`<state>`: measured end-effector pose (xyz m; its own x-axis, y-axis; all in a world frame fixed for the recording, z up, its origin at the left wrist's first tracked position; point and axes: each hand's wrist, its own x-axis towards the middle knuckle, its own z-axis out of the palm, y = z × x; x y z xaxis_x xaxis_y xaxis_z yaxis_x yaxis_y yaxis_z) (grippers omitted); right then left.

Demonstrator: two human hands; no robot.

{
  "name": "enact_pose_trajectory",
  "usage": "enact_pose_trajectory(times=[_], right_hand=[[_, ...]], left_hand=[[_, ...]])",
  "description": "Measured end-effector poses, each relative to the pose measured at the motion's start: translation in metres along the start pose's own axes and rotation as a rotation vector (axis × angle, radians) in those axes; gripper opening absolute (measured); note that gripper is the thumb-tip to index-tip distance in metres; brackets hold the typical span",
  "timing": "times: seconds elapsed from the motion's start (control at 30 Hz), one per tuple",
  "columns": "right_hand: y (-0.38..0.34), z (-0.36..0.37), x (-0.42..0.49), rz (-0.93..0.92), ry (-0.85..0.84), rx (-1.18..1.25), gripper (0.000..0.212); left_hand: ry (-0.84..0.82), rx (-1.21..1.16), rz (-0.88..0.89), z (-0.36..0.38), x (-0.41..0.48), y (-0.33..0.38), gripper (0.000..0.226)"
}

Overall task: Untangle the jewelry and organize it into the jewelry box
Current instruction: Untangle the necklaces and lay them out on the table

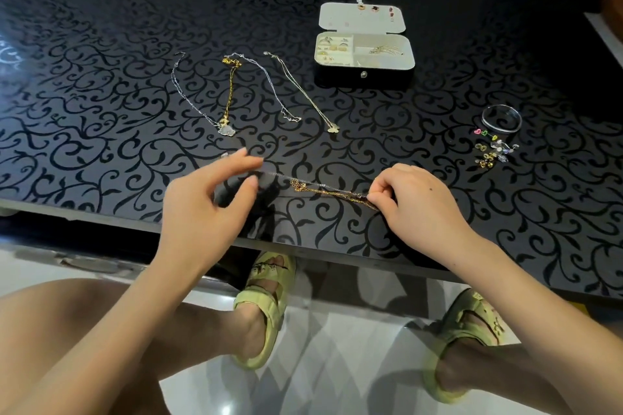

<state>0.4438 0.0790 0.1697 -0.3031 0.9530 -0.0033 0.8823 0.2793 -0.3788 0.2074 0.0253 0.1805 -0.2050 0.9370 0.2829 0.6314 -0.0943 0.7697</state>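
A tangle of thin gold and silver chains (323,190) stretches just above the table near its front edge. My right hand (411,199) pinches its right end. My left hand (215,192) pinches the silver strand at its left end, fingers blurred. Farther back lie several straightened necklaces: a silver one with a pale pendant (197,101), a gold one (230,91), a silver one (269,84) and a fine gold one (308,94). The black jewelry box (364,76) stands open behind them, with rings and earrings in its pale compartments.
A silver bangle (501,118) and a small heap of coloured and gold earrings (492,150) lie at the right. The glossy black patterned table (101,44) ends just below my hands. My knees and yellow sandals show under the edge.
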Motion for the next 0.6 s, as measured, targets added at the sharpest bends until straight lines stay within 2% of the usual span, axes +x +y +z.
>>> enact_pose_trajectory(times=[0.1, 0.27, 0.4, 0.6], right_hand=[[0.0, -0.001, 0.004, 0.024, 0.004, -0.005, 0.016], [0.0, -0.004, 0.009, 0.044, -0.017, -0.038, 0.017], [0.007, -0.008, 0.011, 0.077, 0.002, -0.062, 0.014], [0.018, -0.012, 0.012, 0.095, 0.015, -0.083, 0.011]], left_hand=[[-0.019, 0.231, 0.09, -0.007, -0.004, -0.01, 0.02], [-0.196, 0.405, 0.237, -0.005, 0.002, -0.015, 0.031], [-0.285, 0.471, 0.312, 0.004, 0.012, -0.015, 0.032], [-0.388, 0.49, 0.317, 0.013, 0.025, -0.008, 0.038]])
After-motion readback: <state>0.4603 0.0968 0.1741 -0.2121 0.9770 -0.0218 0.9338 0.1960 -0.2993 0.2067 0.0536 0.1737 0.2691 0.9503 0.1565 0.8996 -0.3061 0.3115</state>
